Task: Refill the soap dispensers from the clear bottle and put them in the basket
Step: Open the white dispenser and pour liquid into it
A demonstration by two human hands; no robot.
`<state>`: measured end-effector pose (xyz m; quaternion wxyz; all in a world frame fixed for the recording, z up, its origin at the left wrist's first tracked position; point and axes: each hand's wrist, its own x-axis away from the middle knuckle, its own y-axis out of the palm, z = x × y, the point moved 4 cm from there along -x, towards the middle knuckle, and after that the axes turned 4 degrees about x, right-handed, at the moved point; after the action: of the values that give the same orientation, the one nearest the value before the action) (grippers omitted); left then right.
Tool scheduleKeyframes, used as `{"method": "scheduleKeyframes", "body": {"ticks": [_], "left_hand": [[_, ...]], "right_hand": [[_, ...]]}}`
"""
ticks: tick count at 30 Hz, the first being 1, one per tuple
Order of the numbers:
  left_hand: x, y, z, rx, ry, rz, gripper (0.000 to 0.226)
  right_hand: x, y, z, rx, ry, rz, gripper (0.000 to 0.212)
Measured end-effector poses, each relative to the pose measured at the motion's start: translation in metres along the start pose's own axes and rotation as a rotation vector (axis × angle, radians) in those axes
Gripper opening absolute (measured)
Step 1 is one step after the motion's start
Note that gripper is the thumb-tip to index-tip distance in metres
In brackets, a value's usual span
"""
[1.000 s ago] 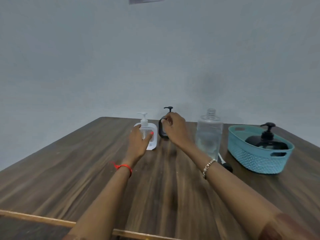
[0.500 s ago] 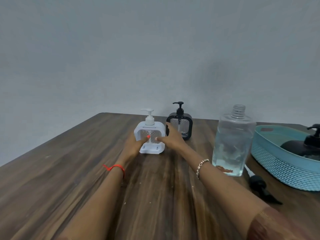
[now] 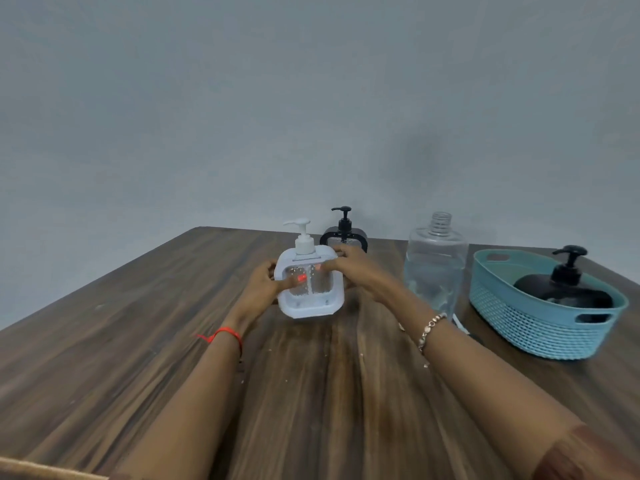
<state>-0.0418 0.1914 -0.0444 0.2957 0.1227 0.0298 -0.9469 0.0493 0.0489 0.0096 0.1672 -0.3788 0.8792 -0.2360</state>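
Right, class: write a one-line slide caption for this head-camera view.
Left hand and right hand grip the white soap dispenser, clear bottle and basket alongside.

White dispenser (image 3: 309, 284), black dispenser (image 3: 343, 233), teal woven-patterned basket (image 3: 540, 317), dark wood-grain table (image 3: 138, 341).

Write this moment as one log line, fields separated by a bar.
left hand + right hand: gripping white dispenser, pump on | black dispenser: on table | clear bottle: uncapped | basket: one dark dispenser inside
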Motion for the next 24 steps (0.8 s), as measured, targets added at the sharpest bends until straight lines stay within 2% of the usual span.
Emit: {"method": "scheduleKeyframes", "body": {"ticks": [3,7,12,14,17,22,24], "left_hand": [[0.018,0.014,0.009,0.051,-0.012,-0.040,0.042],[0.040,0.032,0.023,0.082,0.003,-0.125,0.065],[0.060,0.046,0.045,0.134,0.029,-0.187,0.052],[0.066,0.050,0.051,0.157,0.029,-0.236,0.048],[0.074,0.054,0.054,0.252,0.012,-0.326,0.056],[0.084,0.062,0.062,0.267,0.002,-0.405,0.050],[0.084,0.065,0.063,0.279,0.004,-0.353,0.050]], "right_hand": [[0.025,-0.016,-0.018,0.025,-0.117,0.128,0.057],[0.056,-0.023,-0.037,0.104,-0.202,0.201,0.043],[0.081,-0.037,-0.046,0.013,-0.196,0.275,0.031],[0.091,-0.042,-0.051,-0.014,-0.224,0.256,0.031],[0.101,-0.048,-0.056,-0.091,-0.290,0.162,0.029],[0.110,-0.062,-0.051,-0.267,-0.287,-0.166,0.038],[0.110,-0.068,-0.047,-0.239,-0.250,-0.081,0.038]]}}
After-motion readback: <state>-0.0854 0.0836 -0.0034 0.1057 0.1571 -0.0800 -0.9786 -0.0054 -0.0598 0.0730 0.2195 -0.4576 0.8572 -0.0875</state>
